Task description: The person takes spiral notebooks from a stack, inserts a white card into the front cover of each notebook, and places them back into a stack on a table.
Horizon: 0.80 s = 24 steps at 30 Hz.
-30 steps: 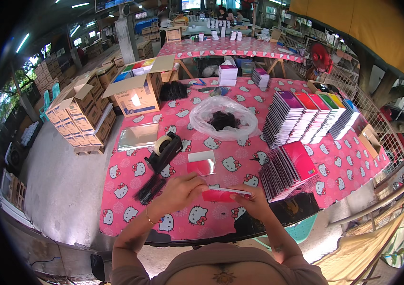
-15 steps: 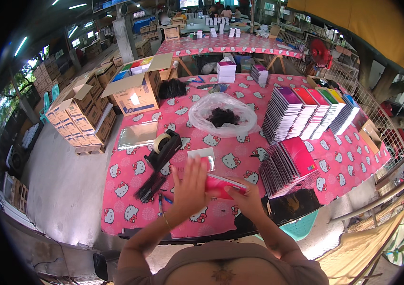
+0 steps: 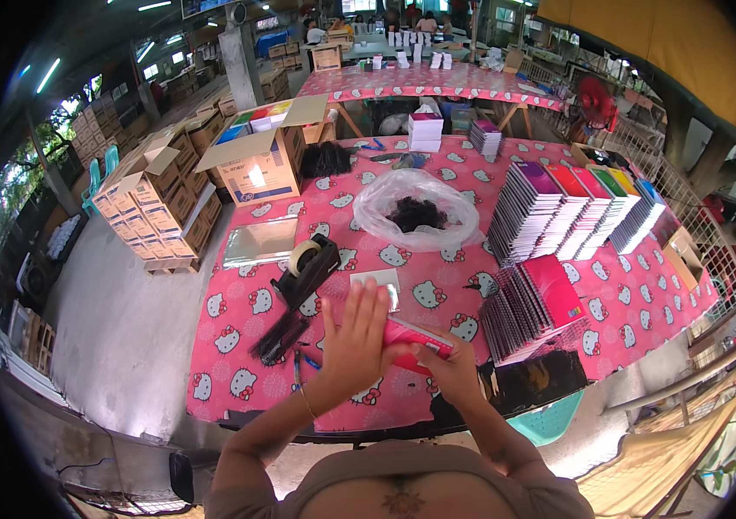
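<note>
A pink-red notebook (image 3: pixel 415 336) lies between my hands near the table's front edge, partly hidden by them. My left hand (image 3: pixel 355 342) rests flat over its left part, fingers stretched out. At the right end, my right hand (image 3: pixel 454 365) grips the notebook with the thumb on top. A small pale card or sheet (image 3: pixel 378 285) lies just beyond my left fingertips. Left of my hands stand a black tape dispenser (image 3: pixel 305 264) with a roll of tape and a bundle of black spiral coils (image 3: pixel 279 337). Pens (image 3: pixel 298 368) lie beside my left wrist.
Right of my hands stands a stack of spiral notebooks (image 3: pixel 528 307), with coloured notebook stacks (image 3: pixel 562 203) behind. A plastic bag of black coils (image 3: pixel 420 212) sits mid-table. An open carton (image 3: pixel 255 169) and a clear sheet stack (image 3: pixel 260 242) are at the left.
The view has shifted slightly, moving the scene a little to the right. My left fingers have slid slightly farther up and right over the notebook; my right hand keeps its grip.
</note>
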{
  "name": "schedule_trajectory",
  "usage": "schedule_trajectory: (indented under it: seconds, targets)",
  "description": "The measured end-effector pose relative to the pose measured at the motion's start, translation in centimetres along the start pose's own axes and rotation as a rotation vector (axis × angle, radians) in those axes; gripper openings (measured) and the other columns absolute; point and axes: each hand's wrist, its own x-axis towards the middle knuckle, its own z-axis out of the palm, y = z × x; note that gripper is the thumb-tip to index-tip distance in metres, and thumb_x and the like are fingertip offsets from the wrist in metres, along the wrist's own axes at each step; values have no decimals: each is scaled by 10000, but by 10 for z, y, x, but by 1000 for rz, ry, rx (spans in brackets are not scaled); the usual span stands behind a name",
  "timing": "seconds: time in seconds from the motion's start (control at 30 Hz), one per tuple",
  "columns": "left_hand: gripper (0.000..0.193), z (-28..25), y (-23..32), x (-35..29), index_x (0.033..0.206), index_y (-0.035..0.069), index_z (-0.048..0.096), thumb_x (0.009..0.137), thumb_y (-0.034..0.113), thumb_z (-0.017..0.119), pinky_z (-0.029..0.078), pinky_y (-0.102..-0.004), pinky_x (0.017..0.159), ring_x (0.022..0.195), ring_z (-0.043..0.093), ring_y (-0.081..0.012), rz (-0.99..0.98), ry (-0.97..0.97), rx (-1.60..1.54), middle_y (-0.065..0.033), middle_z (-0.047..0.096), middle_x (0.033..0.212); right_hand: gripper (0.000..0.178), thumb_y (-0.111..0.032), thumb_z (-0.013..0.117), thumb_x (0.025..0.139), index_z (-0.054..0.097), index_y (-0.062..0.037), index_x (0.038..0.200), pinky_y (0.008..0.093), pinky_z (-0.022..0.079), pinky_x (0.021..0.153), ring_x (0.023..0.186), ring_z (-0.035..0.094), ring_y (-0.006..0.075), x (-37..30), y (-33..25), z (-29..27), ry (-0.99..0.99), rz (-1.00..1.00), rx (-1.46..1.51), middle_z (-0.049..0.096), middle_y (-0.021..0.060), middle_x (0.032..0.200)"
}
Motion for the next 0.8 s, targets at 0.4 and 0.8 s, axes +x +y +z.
schedule_trajectory:
  seconds: [0.4, 0.8]
  targets:
    - [883, 24, 13, -25, 1454, -96, 352, 873, 526, 587, 82, -721, 1123, 1456, 277, -472, 61, 24, -132, -329, 338, 1516, 330, -60, 670, 935, 651, -3, 1260, 257, 522, 869, 977, 631, 91, 4, 5, -6, -66, -70, -27, 704, 54, 1123]
    - [844, 12, 27, -12, 1460, -70, 382, 947, 595, 458, 76, -670, 1157, 1466, 279, -442, 116, -34, -144, -282, 343, 1543, 579, -87, 688, 921, 479, -47, 1460, 284, 516, 898, 1002, 641, 117, -2, -2, 1, -99, 52, -98, 707, 121, 1154]
